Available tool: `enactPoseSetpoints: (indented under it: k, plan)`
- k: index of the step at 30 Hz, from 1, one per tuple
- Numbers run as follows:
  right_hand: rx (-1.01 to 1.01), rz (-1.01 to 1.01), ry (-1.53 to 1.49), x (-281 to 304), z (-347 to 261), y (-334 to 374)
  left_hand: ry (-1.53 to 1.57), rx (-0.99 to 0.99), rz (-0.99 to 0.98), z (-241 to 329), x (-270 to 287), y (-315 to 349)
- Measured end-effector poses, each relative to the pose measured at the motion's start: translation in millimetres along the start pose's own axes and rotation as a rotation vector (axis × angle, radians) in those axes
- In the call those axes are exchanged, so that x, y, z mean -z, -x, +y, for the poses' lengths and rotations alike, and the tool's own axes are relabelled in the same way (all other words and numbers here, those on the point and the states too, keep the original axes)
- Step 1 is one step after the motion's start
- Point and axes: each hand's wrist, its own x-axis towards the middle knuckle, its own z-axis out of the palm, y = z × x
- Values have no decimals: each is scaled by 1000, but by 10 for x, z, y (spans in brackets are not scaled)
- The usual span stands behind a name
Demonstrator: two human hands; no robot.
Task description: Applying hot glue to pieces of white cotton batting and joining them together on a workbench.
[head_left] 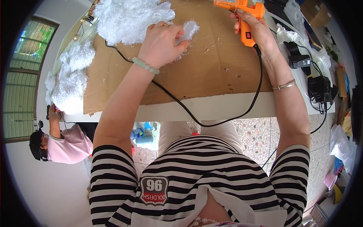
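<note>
Orange hot glue gun (247, 36) is gripped in my right hand (259, 32), over the right part of a brown cardboard sheet (219, 72). Its black cord loops down past the table's front edge and runs back up under my left wrist. My left hand (162, 43) is closed, thumb toward the fingers, on a small white fluffy piece (190, 29) of shiny fibre; the exact grip is partly hidden. Just beyond it lies a large heap of white shiny fibre (128, 20) on the cardboard.
More white fibre bundles (72, 75) lie along the table's left side. Black power adapters (319, 89) with tangled cables and clear plastic bags (293, 17) line the right side. A person in a pink top (70, 145) works at the far left. Blue containers (143, 136) stand below the table.
</note>
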Motion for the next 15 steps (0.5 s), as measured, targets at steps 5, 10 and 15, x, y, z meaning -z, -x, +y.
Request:
enactPoseSetpoints:
  k: [5, 10, 15]
  plan:
    - [-40, -44, -49, -92, -86, 105, -12, 167, -17, 189, 13, -31]
    - [8, 0, -28, -57, -100, 77, -211, 3, 87, 255, -37, -94]
    - [1, -1, -43, 1, -93, 76, -202, -37, 50, 260, -156, -108]
